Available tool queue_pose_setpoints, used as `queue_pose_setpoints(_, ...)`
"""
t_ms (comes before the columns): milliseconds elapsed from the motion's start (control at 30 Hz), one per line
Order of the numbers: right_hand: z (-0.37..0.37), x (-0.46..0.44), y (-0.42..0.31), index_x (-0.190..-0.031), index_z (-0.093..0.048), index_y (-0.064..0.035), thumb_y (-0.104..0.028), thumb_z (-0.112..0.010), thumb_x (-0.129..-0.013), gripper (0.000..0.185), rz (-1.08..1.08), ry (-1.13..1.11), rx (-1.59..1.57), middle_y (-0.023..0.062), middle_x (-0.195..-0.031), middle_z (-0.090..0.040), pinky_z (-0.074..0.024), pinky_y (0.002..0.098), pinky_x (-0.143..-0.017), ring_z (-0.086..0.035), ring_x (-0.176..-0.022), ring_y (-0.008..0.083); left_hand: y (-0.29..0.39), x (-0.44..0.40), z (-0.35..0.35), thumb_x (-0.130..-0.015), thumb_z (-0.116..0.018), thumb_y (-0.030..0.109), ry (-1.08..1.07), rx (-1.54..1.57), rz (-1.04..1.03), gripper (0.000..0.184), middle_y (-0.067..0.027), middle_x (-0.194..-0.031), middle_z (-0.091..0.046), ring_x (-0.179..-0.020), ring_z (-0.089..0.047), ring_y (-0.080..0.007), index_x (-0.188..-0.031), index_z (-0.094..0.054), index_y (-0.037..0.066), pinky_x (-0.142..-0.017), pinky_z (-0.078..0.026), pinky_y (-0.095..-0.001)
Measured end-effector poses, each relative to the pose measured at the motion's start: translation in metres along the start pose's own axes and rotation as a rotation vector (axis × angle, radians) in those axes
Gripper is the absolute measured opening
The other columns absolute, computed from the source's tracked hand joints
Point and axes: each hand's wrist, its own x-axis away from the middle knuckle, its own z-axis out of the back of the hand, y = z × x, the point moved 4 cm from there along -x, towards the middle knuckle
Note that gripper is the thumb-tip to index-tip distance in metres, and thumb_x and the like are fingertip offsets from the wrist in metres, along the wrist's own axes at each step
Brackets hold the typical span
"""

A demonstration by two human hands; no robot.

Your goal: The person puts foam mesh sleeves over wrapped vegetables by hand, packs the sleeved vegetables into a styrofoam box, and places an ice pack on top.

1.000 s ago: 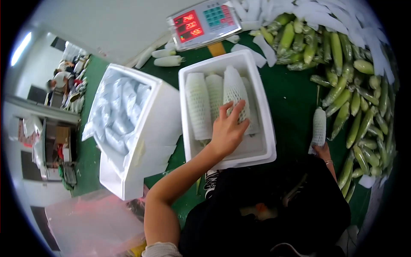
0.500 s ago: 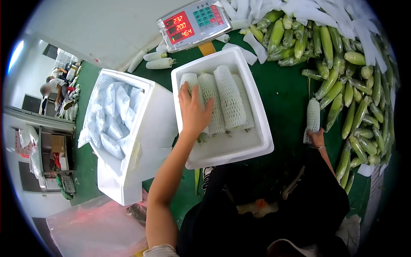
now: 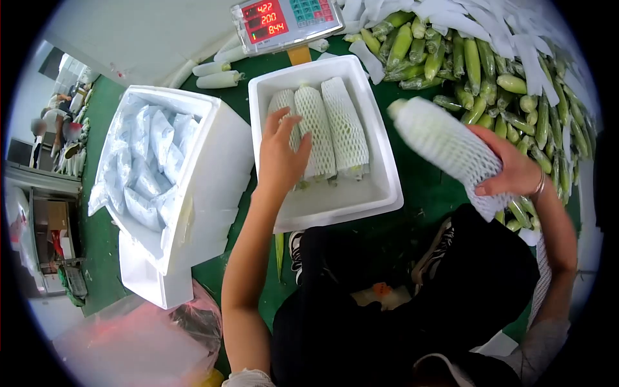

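A white foam box [image 3: 322, 205] stands in front of me with three ears of corn [image 3: 314, 135] in white foam-net sleeves side by side inside. My left hand [image 3: 282, 155] is over the leftmost ears, its fingers spread; whether the fingertips touch the netting I cannot tell. To the right of the box, my right hand [image 3: 512, 169] grips the lower end of another netted ear of corn [image 3: 445, 145], raised and tilted, its pale tip pointing up and left. The scale display [image 3: 264, 20] behind the box glows with red digits.
At left stands a foam box [image 3: 213, 148] filled with ice-pack-like pouches [image 3: 148, 171]. Wrapped corn is heaped [image 3: 474, 64] at right, with white net sleeves [image 3: 464, 19] on top. Pinkish plastic sheeting [image 3: 142, 329] lies lower left. Other people [image 3: 55, 126] are far left.
My right hand has lifted the netted ear from beside the corn pile, up and leftward. The scale's digits have changed. My left hand remains over the box, and the view has shifted.
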Motion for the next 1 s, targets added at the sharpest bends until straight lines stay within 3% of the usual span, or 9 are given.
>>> queue_pose_setpoints(200,-0.073,-0.115,-0.059,-0.121,-0.049,-0.0025,-0.027,-0.071,-0.065,0.065,-0.106,-0.751,0.342,0.0098,-0.111,-0.058,-0.0471,0.031,-0.08,-0.057,-0.096,0.019,-0.031,0.027,0.055,-0.078,-0.06,0.003,0.053,0.148,0.13,0.015,-0.0137,-0.096,-0.061,-0.083,-0.06,-0.0259,-0.093,-0.061,-0.001,-0.077,-0.047,-0.0313)
queue_pose_setpoints(367,-0.142,-0.197,0.004,-0.11,-0.056,-0.0035,-0.028,-0.064,-0.072,0.046,-0.636,-0.889,0.18,0.0069,-0.103,-0.059,-0.0448,0.0317,-0.075,-0.057,-0.085,0.021,-0.035,0.045,0.054,-0.079,-0.058,0.0,0.004,0.313,0.207,0.013,-0.0114,-0.085,-0.061,-0.076,-0.061,-0.0203,-0.092,-0.06,-0.002,-0.071,-0.048,-0.0287)
queue_pose_setpoints(433,-0.165,-0.195,-0.002,-0.111,-0.05,-0.0012,-0.028,-0.066,-0.071,0.051,-0.278,-1.054,0.901,0.009,-0.101,-0.058,-0.0464,0.0327,-0.064,-0.057,-0.079,0.0187,-0.025,0.045,0.049,-0.078,-0.06,0.001,-0.06,0.247,0.086,0.015,-0.0124,-0.092,-0.06,-0.08,-0.061,-0.0264,-0.093,-0.06,-0.001,-0.07,-0.048,-0.0302)
queue_pose_setpoints(467,-0.166,-0.176,0.005,-0.111,-0.05,-0.0012,-0.028,-0.066,-0.071,0.051,-0.286,-1.062,0.906,0.009,-0.101,-0.058,-0.0464,0.0327,-0.064,-0.057,-0.079,0.0187,-0.02,0.043,0.046,-0.077,-0.061,0.001,-0.109,0.226,0.025,0.016,-0.0126,-0.095,-0.06,-0.081,-0.06,-0.0286,-0.093,-0.059,0.0,-0.069,-0.048,-0.0309)
queue_pose_setpoints(533,-0.16,-0.135,-0.02,-0.105,-0.048,-0.003,-0.027,-0.066,-0.073,0.044,0.826,-0.321,1.296,0.0126,-0.087,-0.059,-0.0459,0.037,-0.057,-0.058,-0.07,0.0259,-0.021,0.043,0.045,-0.077,-0.061,0.002,-0.107,0.206,0.002,0.017,-0.0125,-0.096,-0.059,-0.082,-0.06,-0.0298,-0.094,-0.059,0.0,-0.07,-0.048,-0.0317)
queue_pose_setpoints(633,-0.153,-0.107,-0.06,-0.102,-0.043,-0.0036,-0.023,-0.065,-0.075,0.039,0.497,-0.334,1.18,0.0163,-0.076,-0.058,-0.0458,0.0422,-0.059,-0.057,-0.069,0.0354,-0.027,0.043,0.051,-0.077,-0.062,0.003,-0.057,0.213,0.047,0.017,-0.0126,-0.097,-0.059,-0.084,-0.059,-0.0312,-0.094,-0.059,0.001,-0.071,-0.048,-0.0333)
queue_pose_setpoints(767,-0.18,-0.153,0.024,-0.101,-0.042,-0.0033,-0.013,-0.06,-0.074,0.034,0.33,-0.558,1.14,0.0214,-0.076,-0.058,-0.0459,0.0461,-0.062,-0.057,-0.072,0.0405,-0.033,0.06,0.086,-0.077,-0.062,0.001,0.037,0.256,0.122,0.016,-0.0134,-0.094,-0.06,-0.086,-0.06,-0.0311,-0.092,-0.059,-0.001,-0.075,-0.047,-0.0335)
queue_pose_setpoints(867,-0.184,-0.161,0.014,-0.107,-0.042,-0.0031,-0.01,-0.058,-0.074,0.037,0.177,-0.569,1.167,0.0227,-0.08,-0.059,-0.0472,0.0448,-0.067,-0.06,-0.079,0.0386,-0.041,0.071,0.15,-0.076,-0.061,0.0,0.139,0.105,0.088,0.017,-0.0123,-0.091,-0.061,-0.083,-0.06,-0.0267,-0.093,-0.06,0.0,-0.074,-0.047,-0.0316)
queue_pose_setpoints(1000,-0.168,-0.147,-0.021,-0.112,-0.04,-0.0041,-0.013,-0.06,-0.076,0.042,0.118,-0.699,0.944,0.0219,-0.087,-0.06,-0.0478,0.0419,-0.074,-0.061,-0.085,0.0343,-0.162,0.089,0.24,-0.074,-0.065,0.009,0.192,-0.313,0.407,0.022,-0.0144,-0.089,-0.061,-0.081,-0.06,-0.0269,-0.095,-0.061,0.004,-0.074,-0.047,-0.0351)
